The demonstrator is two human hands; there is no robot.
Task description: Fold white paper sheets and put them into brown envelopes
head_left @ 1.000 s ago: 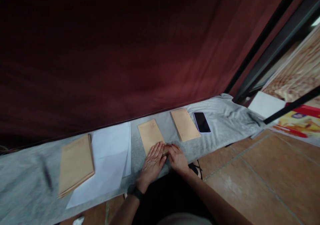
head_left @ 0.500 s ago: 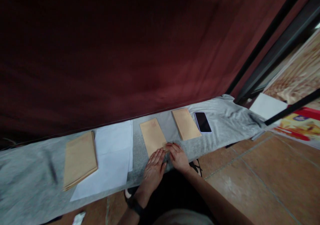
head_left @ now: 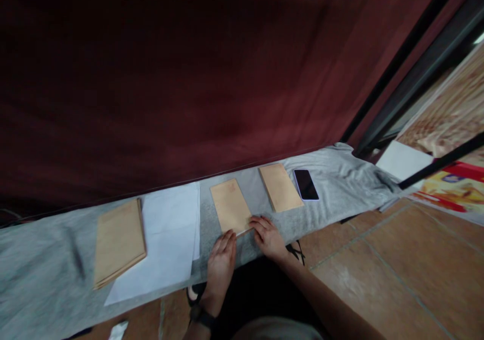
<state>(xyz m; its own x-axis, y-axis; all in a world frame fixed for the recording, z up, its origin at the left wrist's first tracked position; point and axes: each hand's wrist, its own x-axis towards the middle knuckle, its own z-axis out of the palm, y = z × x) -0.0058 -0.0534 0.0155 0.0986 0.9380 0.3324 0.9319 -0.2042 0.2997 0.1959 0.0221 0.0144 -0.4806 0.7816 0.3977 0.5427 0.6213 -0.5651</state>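
A brown envelope [head_left: 230, 206] lies flat on the grey cloth [head_left: 333, 183] in front of me. My left hand [head_left: 220, 262] rests flat on the cloth just below the envelope's near left corner, fingers stretched out, fingertips at its edge. My right hand [head_left: 267, 236] lies at the near right corner, fingers curled down on the cloth and touching that corner. Neither hand holds anything. A second brown envelope [head_left: 280, 187] lies to the right. A stack of brown envelopes [head_left: 119, 240] sits far left beside white paper sheets [head_left: 166, 236].
A dark phone [head_left: 306, 184] lies right of the second envelope. A dark red curtain [head_left: 189, 77] hangs behind the narrow cloth-covered ledge. Tiled floor [head_left: 397, 269] spreads to the right, with a white sheet [head_left: 403, 159] and a coloured poster [head_left: 454, 188] beyond.
My left hand has slid back off the envelope toward me, onto the cloth below it. My right hand has stayed at the near right corner.
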